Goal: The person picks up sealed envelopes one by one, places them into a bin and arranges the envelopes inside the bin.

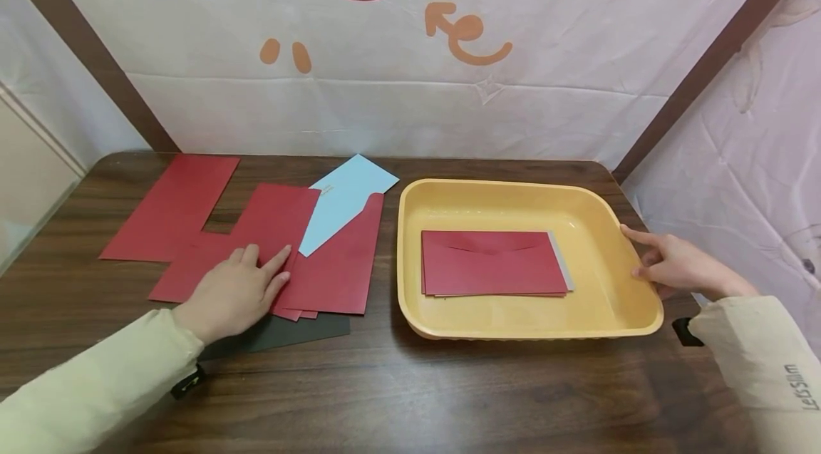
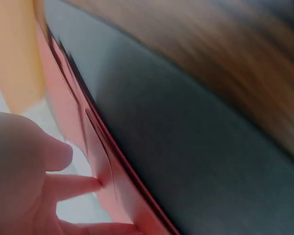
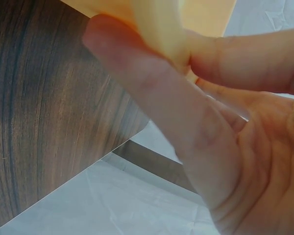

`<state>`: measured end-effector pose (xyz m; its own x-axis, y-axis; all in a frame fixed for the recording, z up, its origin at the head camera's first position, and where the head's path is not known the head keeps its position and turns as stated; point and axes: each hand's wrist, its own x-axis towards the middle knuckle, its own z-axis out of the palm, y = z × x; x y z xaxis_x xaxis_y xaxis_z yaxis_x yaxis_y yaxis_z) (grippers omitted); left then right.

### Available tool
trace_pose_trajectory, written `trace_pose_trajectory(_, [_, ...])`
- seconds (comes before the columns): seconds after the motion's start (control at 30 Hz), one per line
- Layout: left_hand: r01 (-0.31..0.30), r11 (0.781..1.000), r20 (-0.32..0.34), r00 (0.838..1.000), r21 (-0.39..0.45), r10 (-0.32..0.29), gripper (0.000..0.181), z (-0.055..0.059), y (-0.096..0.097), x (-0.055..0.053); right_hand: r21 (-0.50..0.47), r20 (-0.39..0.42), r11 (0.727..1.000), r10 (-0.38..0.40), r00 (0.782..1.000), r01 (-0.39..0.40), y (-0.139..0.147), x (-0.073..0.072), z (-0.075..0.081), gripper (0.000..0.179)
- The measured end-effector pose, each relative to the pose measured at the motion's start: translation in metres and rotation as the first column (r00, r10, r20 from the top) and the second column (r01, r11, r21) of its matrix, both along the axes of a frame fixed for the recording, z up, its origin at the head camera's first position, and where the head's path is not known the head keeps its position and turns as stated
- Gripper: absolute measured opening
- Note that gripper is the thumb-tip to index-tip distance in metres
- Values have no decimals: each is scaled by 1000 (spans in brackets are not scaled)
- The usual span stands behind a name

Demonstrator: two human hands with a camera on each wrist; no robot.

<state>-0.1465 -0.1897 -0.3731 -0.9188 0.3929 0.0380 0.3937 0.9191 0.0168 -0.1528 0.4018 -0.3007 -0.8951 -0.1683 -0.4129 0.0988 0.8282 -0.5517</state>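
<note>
On the left side of the table, my left hand (image 1: pixel 232 291) rests with spread fingers on overlapping red envelopes (image 1: pixel 272 215). A light blue card or envelope (image 1: pixel 349 190) lies partly under one red envelope (image 1: pixel 340 272). Beneath the pile, a dark sheet (image 2: pixel 152 103) sticks out toward the near side. My right hand (image 1: pixel 683 265) holds the right rim of a yellow tray (image 1: pixel 513 331); its thumb and a finger meet the rim in the right wrist view. Inside the tray lies a stack of red envelopes (image 1: pixel 494 265), a grey edge showing at its right.
Another red envelope (image 1: pixel 173 208) lies at the far left, by the back of the brown wooden table (image 1: pixel 449 397). A white printed cloth (image 1: pixel 410 112) hangs behind the table's back edge. More cloth hangs at the right side.
</note>
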Motion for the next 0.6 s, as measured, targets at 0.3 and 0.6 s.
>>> trace_pose_trajectory(0.3, [2, 999, -40, 999, 41, 0, 53, 2, 37, 12, 3, 7, 1000, -15, 1000, 15, 0, 1, 0, 81])
trace_pose_trajectory(0.6, [158, 983, 119, 978, 97, -170, 56, 38, 19, -28, 5, -14, 1000, 0, 1000, 0, 1, 1, -1, 80])
